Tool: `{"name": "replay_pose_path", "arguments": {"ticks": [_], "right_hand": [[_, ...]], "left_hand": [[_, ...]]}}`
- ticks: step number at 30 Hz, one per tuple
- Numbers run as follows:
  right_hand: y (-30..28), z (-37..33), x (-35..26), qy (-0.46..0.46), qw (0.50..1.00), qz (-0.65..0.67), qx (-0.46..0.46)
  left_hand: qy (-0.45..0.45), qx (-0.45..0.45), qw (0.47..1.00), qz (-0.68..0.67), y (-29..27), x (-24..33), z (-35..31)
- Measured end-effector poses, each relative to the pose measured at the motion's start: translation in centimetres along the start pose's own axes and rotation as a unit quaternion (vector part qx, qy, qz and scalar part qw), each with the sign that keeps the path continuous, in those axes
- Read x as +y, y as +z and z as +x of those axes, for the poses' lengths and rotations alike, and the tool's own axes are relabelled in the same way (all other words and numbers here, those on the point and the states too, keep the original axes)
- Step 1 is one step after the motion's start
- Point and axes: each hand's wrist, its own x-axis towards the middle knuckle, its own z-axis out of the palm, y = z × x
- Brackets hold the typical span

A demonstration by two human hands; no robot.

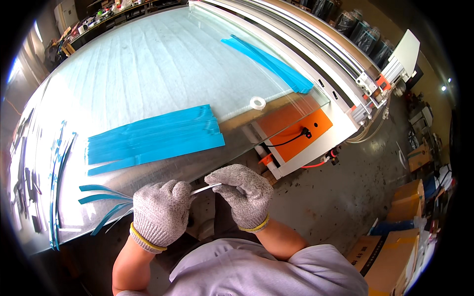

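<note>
Both of my hands wear grey knit gloves with yellow cuffs and meet at the near edge of the glass-topped table (195,170). My left hand (160,212) is closed around a small bundle of thin blue strips (106,198), whose loose ends fan out to its left. From its other side a narrow pale piece (206,188) sticks out, seemingly the same bundle's end seen edge-on. Thumb and fingers of my right hand (243,195) pinch the tip of that piece. Beyond my hands, a wide stack of blue strips (155,135) lies flat on the table.
More blue strips (269,64) lie at the table's far right, near a white tape roll (257,103). Long thin strips (58,182) are spread along the left. A machine with rollers (340,54) and an orange panel (298,133) borders the right side. Cardboard boxes (385,256) stand lower right.
</note>
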Motion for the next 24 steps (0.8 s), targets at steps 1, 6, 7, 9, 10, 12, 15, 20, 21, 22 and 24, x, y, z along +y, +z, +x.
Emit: {"name": "replay_pose_path", "arguments": {"ticks": [1, 6, 7, 9, 10, 12, 15, 20, 21, 22, 24], "right_hand": [[0.0, 0.1, 0.0, -0.018, 1.000, -0.009, -0.004], [-0.2, 0.2, 0.4, -0.063, 0.998, -0.021, -0.002], [-0.4, 0.4, 0.3, -0.046, 0.998, -0.031, -0.028], [-1.4, 1.6, -0.2, -0.011, 0.995, -0.050, -0.080], [-2.0, 2.8, 0.4, -0.052, 0.994, -0.073, -0.063], [-4.9, 5.3, 3.8, -0.034, 0.987, -0.155, 0.010], [-10.9, 10.6, 6.6, -0.096, 0.931, -0.352, 0.010], [-15.4, 15.1, 10.2, -0.171, 0.805, -0.535, -0.193], [-15.3, 15.3, 10.1, -0.160, 0.794, -0.548, -0.211], [-14.9, 15.5, 10.1, -0.150, 0.783, -0.557, -0.231], [-14.0, 15.5, 10.1, -0.137, 0.784, -0.559, -0.234]], "left_hand": [[-0.001, -0.002, 1.000, -0.003, 0.0, 0.0, 0.0], [-0.002, -0.022, 0.999, -0.026, -0.5, 0.1, 0.2], [-0.006, -0.021, 1.000, -0.023, -0.6, 0.1, 0.1], [-0.015, -0.017, 1.000, -0.017, -0.6, -0.3, -0.3], [-0.033, -0.015, 0.999, -0.006, -1.0, -0.5, -0.9], [-0.062, -0.019, 0.998, 0.027, -1.3, -0.9, -1.7], [-0.073, -0.025, 0.996, 0.041, -2.0, -1.4, -2.4], [-0.072, -0.045, 0.996, 0.029, -1.8, -1.3, -1.8], [-0.075, -0.047, 0.996, 0.031, -1.7, -1.3, -1.5], [-0.082, -0.050, 0.995, 0.034, -1.7, -1.2, -1.5], [-0.095, -0.040, 0.994, 0.028, -1.7, -1.4, -1.2]]}}
